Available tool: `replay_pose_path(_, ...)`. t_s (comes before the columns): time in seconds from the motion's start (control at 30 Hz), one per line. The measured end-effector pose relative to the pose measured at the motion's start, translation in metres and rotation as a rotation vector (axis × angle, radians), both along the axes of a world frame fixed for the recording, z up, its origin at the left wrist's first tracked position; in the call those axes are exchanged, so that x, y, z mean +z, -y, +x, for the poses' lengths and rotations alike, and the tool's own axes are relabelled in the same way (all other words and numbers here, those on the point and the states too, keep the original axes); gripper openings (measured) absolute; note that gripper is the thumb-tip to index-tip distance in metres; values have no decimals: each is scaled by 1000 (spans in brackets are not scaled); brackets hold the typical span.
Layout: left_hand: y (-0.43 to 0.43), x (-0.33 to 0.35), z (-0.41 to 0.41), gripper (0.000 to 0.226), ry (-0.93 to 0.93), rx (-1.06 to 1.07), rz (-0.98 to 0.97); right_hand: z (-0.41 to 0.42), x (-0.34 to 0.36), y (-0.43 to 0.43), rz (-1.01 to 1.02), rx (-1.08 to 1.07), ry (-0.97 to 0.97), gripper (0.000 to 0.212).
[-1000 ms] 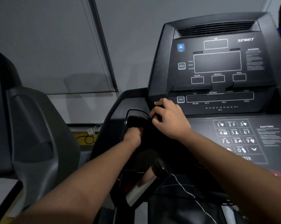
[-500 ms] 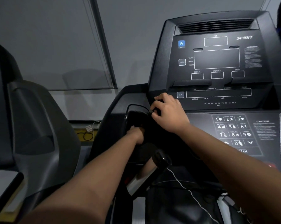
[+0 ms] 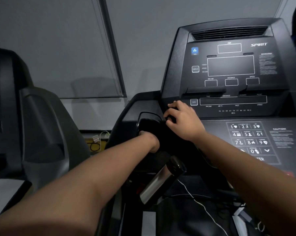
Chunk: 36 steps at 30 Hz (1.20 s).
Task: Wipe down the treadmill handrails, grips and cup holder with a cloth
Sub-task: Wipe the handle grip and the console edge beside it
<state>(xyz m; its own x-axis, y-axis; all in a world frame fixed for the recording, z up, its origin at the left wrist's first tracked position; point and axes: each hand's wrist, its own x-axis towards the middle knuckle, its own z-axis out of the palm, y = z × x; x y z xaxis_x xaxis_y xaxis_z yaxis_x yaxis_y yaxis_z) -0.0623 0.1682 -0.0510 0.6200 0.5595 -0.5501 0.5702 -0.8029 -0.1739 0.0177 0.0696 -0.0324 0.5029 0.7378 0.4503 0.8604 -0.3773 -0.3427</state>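
Observation:
The black treadmill console (image 3: 176, 68) fills the right half of the head view. At its left side lies the cup holder (image 3: 149, 114), a dark recess with a thin rim. My left hand (image 3: 150, 139) reaches down into it; only the wrist shows, and the fingers are buried under a dark bunched cloth (image 3: 149, 126). My right hand (image 3: 184, 120) rests on the console's left edge just right of the cup holder, fingers bent and apart, holding nothing. Below the hands a silver handrail grip (image 3: 160, 183) with a black end cap slants down to the left.
A number keypad (image 3: 249, 137) lies right of my right wrist. A thin white cable (image 3: 200, 203) trails down below the grip. Another dark grey machine (image 3: 41, 133) stands close on the left. Grey wall and a window blind are behind.
My left wrist has shifted slightly inside the cup holder. My right hand stays braced on the console edge. The view has tilted a little.

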Motion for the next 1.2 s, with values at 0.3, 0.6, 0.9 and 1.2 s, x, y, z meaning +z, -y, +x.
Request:
replay_pose_path(0.3, -45, 39, -18, 27, 366, 27, -633, 2, 1, -1, -12, -25, 16, 17)
replay_pose_path(0.6, -25, -2, -27, 41, 925, 173, -809, 0, 0, -2, -6, -23, 20, 17)
replay_pose_path(0.9, -44, -5, -58, 33, 631, -322, -513, 0, 1, -2, 4, -26, 27, 18)
replay_pose_path(1.2, -107, 45, -74, 36, 496, -233, 42, 0, 2, -1, 7, -27, 45, 20)
